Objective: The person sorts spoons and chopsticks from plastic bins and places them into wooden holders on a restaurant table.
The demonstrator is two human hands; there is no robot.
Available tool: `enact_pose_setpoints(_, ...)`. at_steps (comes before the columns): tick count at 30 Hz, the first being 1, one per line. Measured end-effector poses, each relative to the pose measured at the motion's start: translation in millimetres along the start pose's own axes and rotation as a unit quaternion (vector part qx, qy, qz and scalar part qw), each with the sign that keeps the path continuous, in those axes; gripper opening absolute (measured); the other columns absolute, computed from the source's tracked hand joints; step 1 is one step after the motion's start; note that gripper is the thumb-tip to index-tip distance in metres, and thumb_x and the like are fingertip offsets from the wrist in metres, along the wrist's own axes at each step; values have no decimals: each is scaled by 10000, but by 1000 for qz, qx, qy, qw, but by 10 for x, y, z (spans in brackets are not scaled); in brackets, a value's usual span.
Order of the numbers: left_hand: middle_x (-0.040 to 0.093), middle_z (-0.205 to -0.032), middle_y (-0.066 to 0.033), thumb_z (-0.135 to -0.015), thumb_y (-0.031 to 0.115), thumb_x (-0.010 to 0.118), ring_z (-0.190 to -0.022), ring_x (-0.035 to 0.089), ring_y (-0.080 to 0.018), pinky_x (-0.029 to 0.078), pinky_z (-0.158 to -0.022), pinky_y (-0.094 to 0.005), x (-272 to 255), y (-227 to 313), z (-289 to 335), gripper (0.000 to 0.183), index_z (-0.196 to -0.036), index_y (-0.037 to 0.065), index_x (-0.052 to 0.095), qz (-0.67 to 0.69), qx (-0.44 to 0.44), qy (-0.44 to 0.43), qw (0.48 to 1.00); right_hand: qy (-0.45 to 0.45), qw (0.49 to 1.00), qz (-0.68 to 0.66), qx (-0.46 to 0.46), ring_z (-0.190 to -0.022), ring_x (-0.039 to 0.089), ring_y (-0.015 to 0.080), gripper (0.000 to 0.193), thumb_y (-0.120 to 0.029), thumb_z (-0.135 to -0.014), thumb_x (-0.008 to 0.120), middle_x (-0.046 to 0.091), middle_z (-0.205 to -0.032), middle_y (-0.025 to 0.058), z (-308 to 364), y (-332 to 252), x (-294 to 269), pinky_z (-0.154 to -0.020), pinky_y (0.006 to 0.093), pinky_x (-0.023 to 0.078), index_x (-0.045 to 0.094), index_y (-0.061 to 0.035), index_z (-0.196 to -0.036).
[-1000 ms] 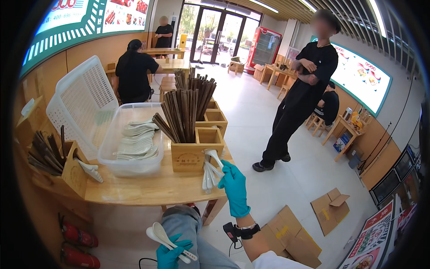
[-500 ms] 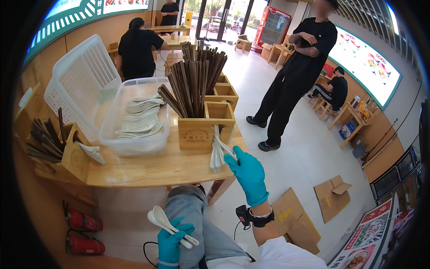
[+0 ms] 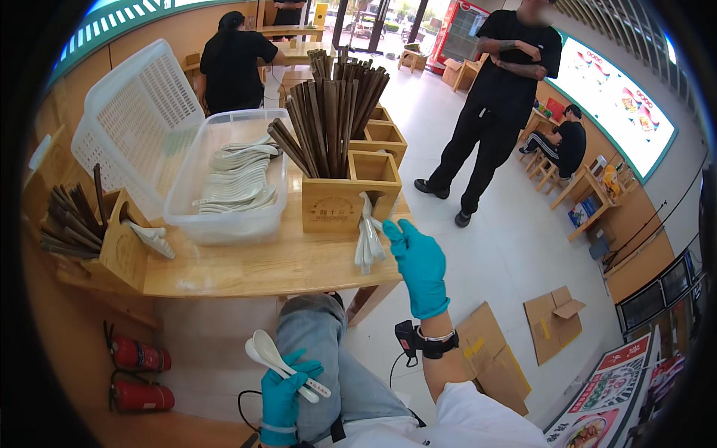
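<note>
Gripping two white spoons [image 3: 273, 356] in your left hand [image 3: 286, 399], with your right hand [image 3: 420, 267] loosely spread beside the bunched spoons [image 3: 368, 245] at the wooden box [image 3: 323, 206], touch lightly so the bunch isn't knocked loose.

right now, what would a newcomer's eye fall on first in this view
Probably the teal-gloved right hand, beside a spoon cluster at a wooden holder, and the matching left hand, gripping two white spoons low in view. Next, the dark chopsticks rising from that holder, then the clear plastic tub to its left.
</note>
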State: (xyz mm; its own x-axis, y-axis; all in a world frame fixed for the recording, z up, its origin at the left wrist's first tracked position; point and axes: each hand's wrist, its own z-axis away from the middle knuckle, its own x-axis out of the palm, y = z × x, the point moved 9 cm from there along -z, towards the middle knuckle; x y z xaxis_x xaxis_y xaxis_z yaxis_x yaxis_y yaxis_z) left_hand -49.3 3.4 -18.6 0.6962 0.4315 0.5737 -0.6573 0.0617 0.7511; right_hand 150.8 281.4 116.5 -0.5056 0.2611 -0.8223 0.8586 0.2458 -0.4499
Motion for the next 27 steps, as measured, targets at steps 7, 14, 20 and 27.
enact_pose_setpoints(7,659,-1054,-271,-840,-8,626,-983,670,-353,553,-917,-432,-6,43,-40,503,-1304,-109,461,-12,8,-1,1000,46,997,15,-58,-830,639,290,736,-602,-890,546,656,-904,191,32,-231,-183,-640,390,516,552,29,-1268)
enact_pose_setpoints(14,672,-1051,-232,-808,27,642,-1001,668,-334,547,-922,-417,27,24,21,554,-1314,-99,457,-10,-4,-14,1000,-8,998,17,-67,-933,628,339,1146,-647,-732,704,542,-1169,276,165,-435,277,-708,391,555,212,97,-1452)
enact_pose_setpoints(20,674,-1051,-235,-806,22,640,-993,671,-339,544,-928,-422,-41,-3,48,550,-1309,-106,458,-16,-8,-12,1000,-8,999,50,-14,-879,629,314,1079,-455,-746,776,523,-1141,226,255,-424,403,-661,388,554,178,89,-1462)
enact_pose_setpoints(27,677,-1042,-241,-809,30,640,-982,674,-342,550,-913,-421,-60,44,50,548,-1306,-112,455,-25,-8,-11,1000,-13,997,29,-65,-802,646,293,721,-304,-856,702,619,-920,145,320,-369,446,-629,391,539,372,55,-1387)
